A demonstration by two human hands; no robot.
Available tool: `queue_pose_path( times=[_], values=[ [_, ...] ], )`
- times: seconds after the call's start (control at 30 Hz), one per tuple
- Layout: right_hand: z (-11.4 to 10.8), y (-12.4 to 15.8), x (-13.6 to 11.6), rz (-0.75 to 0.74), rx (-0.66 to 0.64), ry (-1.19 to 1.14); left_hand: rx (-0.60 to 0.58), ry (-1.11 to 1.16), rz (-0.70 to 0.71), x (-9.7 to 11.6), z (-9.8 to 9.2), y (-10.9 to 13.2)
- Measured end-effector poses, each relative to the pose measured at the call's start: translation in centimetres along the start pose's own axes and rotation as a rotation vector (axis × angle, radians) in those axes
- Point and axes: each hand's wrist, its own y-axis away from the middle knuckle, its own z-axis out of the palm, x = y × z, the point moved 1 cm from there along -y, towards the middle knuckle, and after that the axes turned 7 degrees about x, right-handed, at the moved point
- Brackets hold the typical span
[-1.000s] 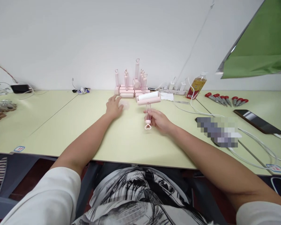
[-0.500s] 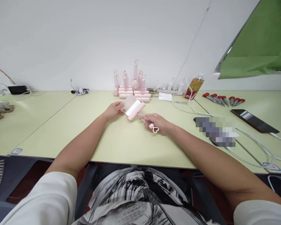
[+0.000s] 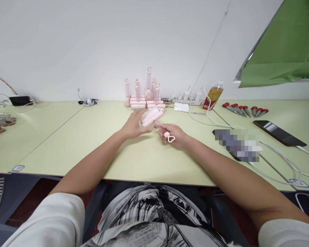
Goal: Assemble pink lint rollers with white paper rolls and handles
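A pink lint roller with a clear handle and a heart-shaped end is held above the table in front of me. My right hand is closed around its handle, with the heart loop sticking out toward me. The translucent cover lies over the roller head. Beside the head's left end, my left hand is open, thumb and fingers spread. Whether its fingertips touch the head, I cannot tell.
Several pink lint rollers stand and lie by the wall. To the right are a power strip, a drink bottle, red-capped screwdriver-like items, a phone and cables. White paper lies near the strip.
The cover, held out to the left by my left hand before, now lies over the roller head. My left hand has let go, moved right and spread its fingers. My right hand keeps the handle.
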Motion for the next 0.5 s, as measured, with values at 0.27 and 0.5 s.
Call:
queue_pose_path(
  times=[0.27, 0.5],
  values=[
    [-0.4, -0.3, 0.0, 0.119, -0.125, -0.199, -0.091, -0.447, 0.011, 1.8, 3.2, -0.6],
    [-0.6, -0.7, 0.8, 0.033, -0.173, -0.063, -0.407, -0.241, -0.236, -5.7, -1.8, -6.1]
  ],
)
